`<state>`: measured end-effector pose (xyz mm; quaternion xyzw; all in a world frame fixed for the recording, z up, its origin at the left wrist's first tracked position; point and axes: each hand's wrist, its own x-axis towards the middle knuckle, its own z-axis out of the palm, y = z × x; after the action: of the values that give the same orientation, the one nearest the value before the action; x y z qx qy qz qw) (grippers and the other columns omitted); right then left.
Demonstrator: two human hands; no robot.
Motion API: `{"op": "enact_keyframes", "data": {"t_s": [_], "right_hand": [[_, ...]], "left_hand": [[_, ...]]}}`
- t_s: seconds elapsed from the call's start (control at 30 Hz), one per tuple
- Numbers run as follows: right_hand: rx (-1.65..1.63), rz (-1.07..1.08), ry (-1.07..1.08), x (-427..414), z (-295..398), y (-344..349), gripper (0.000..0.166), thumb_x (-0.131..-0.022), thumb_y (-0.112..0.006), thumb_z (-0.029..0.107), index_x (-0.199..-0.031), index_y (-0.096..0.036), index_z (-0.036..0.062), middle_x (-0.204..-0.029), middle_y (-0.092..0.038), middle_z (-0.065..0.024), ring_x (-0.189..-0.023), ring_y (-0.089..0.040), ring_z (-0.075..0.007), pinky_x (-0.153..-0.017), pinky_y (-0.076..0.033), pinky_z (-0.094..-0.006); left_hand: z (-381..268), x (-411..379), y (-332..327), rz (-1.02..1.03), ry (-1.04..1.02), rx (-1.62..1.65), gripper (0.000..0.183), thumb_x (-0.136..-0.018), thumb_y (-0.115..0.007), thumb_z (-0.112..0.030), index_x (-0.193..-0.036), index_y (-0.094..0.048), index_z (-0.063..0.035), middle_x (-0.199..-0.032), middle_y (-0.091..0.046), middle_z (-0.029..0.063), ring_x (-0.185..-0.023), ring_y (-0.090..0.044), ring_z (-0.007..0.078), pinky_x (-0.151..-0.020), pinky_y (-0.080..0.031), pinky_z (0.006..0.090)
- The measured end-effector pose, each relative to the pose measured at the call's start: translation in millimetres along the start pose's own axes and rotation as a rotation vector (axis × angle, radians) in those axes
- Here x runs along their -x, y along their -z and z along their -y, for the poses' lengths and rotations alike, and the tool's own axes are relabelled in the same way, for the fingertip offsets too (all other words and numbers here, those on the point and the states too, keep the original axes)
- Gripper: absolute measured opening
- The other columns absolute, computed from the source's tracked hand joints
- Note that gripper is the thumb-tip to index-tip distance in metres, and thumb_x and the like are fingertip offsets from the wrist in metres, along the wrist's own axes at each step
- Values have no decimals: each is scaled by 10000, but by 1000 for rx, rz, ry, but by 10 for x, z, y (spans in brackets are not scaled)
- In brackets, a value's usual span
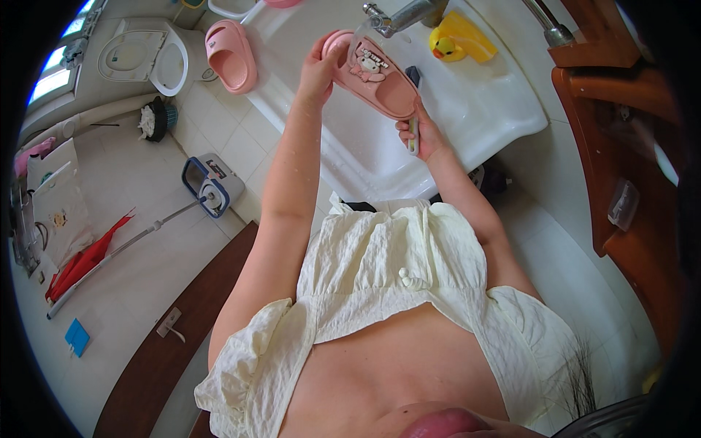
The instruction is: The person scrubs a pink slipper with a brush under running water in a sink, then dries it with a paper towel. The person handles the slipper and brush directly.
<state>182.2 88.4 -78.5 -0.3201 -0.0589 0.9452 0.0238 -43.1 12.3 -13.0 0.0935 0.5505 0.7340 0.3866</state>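
Over the white washbasin (358,164) I hold a pink slipper (372,74) tilted under the tap. A raised cartoon figure decorates its strap. My left hand (317,71) grips the slipper's upper-left end. At the lower-right end, the fingertips of my right hand (427,137) touch the slipper while the same hand grasps a white and yellow brush handle (413,139). Behind the slipper, a dark part, apparently the brush head (413,74), shows partly. Water runs from the metal tap (405,19) onto the strap. A matching pink slipper (231,57) rests at the basin's left edge.
A yellow rubber duck (446,46) and a yellow item (473,38) sit on the basin's right ledge. Brown wooden shelving (580,164) stands at right. Leftward are a toilet (172,63), a mop bucket (233,180), a mop pole (131,241) and a folded red umbrella (90,260).
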Motion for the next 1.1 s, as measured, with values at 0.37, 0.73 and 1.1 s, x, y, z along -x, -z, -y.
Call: {"op": "enact_keyframes", "data": {"t_s": [0.37, 0.73, 1.1], "right_hand": [[99, -180, 9, -55, -48, -4, 451, -820, -640, 494, -986, -487, 105, -765, -454, -12, -592, -451, -120, -440, -358, -221], [220, -329, -22, -150, -88, -1, 452, -860, -604, 468, -984, -452, 61, -747, -432, -51, -540, -438, -143, -441, -381, -255], [210, -364, -1, -109, -88, -38, 431, -860, -619, 440, -985, -445, 67, -775, -435, -66, -549, -429, -140, -436, -381, -246]], "left_hand": [[161, 169, -234, -99, -128, 90, 460, -790, -648, -32, -1210, -462, -15, -1128, -575, 123, -1022, -582, 206, -876, -501, 324], [82, 402, -440, -99, -142, -24, 491, -683, -748, -38, -1109, -507, -15, -1052, -604, 92, -949, -588, 172, -830, -498, 299], [67, 393, -263, -162, -240, -255, 510, -695, -681, 24, -1168, -498, -39, -1089, -584, 96, -989, -584, 202, -837, -510, 316]]}}
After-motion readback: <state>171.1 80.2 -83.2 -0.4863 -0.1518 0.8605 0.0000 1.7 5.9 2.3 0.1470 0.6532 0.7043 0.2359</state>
